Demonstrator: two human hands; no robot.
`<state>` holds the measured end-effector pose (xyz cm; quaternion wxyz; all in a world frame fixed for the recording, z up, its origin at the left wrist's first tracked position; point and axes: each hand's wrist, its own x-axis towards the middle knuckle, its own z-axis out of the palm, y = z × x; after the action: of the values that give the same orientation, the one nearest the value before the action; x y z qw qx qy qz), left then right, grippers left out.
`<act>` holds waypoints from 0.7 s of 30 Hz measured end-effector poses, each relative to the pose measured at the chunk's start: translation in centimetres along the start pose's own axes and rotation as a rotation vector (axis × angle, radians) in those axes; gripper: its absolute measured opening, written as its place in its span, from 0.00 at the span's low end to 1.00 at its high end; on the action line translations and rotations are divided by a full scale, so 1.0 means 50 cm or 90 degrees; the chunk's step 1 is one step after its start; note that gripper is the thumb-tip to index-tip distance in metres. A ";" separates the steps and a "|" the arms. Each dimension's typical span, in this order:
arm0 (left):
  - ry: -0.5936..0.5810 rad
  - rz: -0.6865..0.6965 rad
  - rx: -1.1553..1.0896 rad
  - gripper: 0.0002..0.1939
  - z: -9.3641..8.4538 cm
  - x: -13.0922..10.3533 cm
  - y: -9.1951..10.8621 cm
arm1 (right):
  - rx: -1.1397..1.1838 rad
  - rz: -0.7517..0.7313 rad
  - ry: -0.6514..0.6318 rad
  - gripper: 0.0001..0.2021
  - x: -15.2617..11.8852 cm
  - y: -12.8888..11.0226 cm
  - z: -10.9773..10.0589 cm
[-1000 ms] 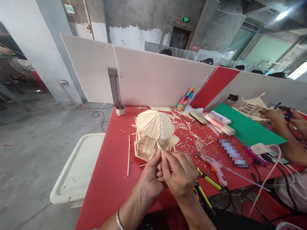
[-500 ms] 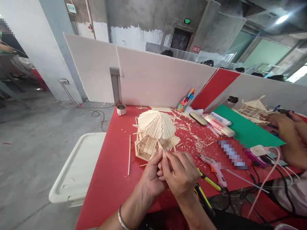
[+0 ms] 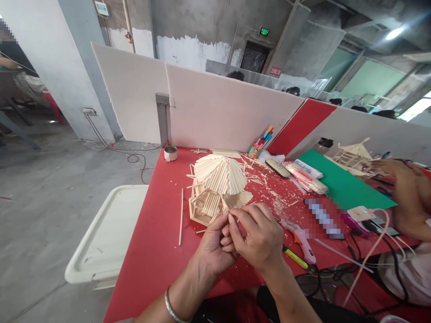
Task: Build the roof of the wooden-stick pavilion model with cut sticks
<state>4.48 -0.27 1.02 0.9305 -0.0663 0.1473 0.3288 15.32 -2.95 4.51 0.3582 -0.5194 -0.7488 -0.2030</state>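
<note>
My left hand (image 3: 215,246) and my right hand (image 3: 257,233) meet just in front of a small stick-built house (image 3: 218,175). Thumb and forefinger of each are pinched together at the same spot; whatever lies between the fingertips is too small or hidden to make out. The house has a fan-shaped roof of pale round sticks over a railed base, and my fingers cover part of its near side. One loose stick (image 3: 181,217) lies on the red table to the left of it. A pink hot glue gun (image 3: 299,237) rests to the right of my right hand.
A roll of tape (image 3: 170,153) sits at the table's (image 3: 144,251) back left corner. Yellow-handled pliers (image 3: 295,258), cables, stick scraps and packed sticks (image 3: 306,177) lie to the right. Beyond the green board (image 3: 350,179), another person's hands are near a second stick model (image 3: 353,154).
My right hand has shifted slightly up and right, its fingertips still against my left hand's. The house stays put. The other person's hands have moved a little.
</note>
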 end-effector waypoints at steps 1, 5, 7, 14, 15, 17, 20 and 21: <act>-0.003 0.000 -0.003 0.21 0.001 0.000 0.000 | 0.009 -0.006 -0.007 0.06 0.001 0.003 -0.001; -0.001 0.007 -0.010 0.20 0.002 0.000 -0.002 | 0.061 -0.002 -0.036 0.09 0.007 0.012 -0.005; -0.006 0.013 -0.015 0.18 0.002 -0.001 -0.003 | 0.102 0.012 -0.066 0.13 0.012 0.018 -0.005; -0.084 0.030 -0.018 0.14 -0.001 -0.001 -0.008 | 0.205 0.111 -0.121 0.15 0.022 0.030 0.009; -0.091 0.028 -0.018 0.14 -0.003 0.000 -0.009 | 0.217 0.129 -0.119 0.14 0.022 0.028 0.010; -0.099 0.029 -0.015 0.15 -0.007 0.002 -0.008 | 0.242 0.150 -0.115 0.13 0.019 0.024 0.012; -0.099 0.033 -0.007 0.15 -0.014 0.005 -0.007 | 0.260 0.160 -0.119 0.13 0.015 0.020 0.012; -0.098 0.033 -0.005 0.15 -0.015 0.005 -0.007 | 0.262 0.163 -0.122 0.14 0.014 0.020 0.013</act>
<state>4.72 -0.54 0.23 0.9299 -0.0408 0.0755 0.3576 15.90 -1.69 4.56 0.4066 -0.5430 -0.7330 0.0503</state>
